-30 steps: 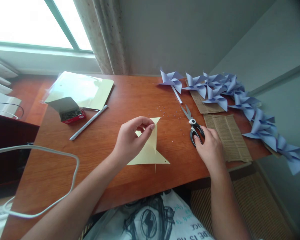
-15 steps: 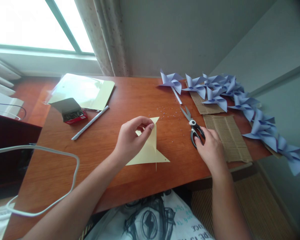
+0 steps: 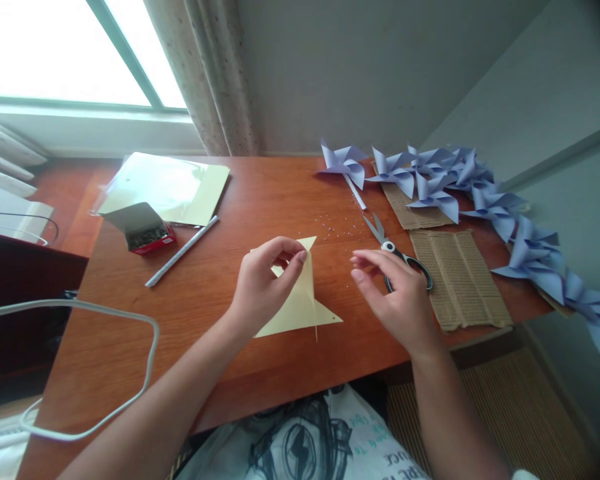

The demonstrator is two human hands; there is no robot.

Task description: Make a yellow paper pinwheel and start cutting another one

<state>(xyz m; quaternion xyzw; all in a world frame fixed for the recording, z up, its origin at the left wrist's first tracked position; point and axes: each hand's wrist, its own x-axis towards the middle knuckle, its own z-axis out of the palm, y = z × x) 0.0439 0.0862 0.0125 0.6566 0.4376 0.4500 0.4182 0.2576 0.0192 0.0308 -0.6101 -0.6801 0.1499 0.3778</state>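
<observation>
A pale yellow sheet of paper point(image 3: 293, 313), cut into pointed flaps with a small hole near one corner, lies in front of me. My left hand point(image 3: 275, 270) pinches it near its upper part between thumb and fingers, covering part of the sheet. My right hand point(image 3: 393, 293) is in the air to the right of the paper, its thumb and fingers apart and holding nothing. Just behind it, black-handled scissors point(image 3: 389, 247) rest on the table with their blades spread; the hand hides part of a handle.
Several lilac paper pinwheels point(image 3: 433, 193) line the right side, some on cardboard point(image 3: 457, 277). Tiny beads point(image 3: 337, 225) are scattered mid-table. At left are a red box of small items point(image 3: 153, 239), a rolled paper stick point(image 3: 183, 252), a paper pack point(image 3: 165, 187) and a white cable point(image 3: 153, 353).
My right hand has let go of the scissors and moved left toward the paper. The scissors' handles now lie turned further right. My left hand keeps its pinch on the paper.
</observation>
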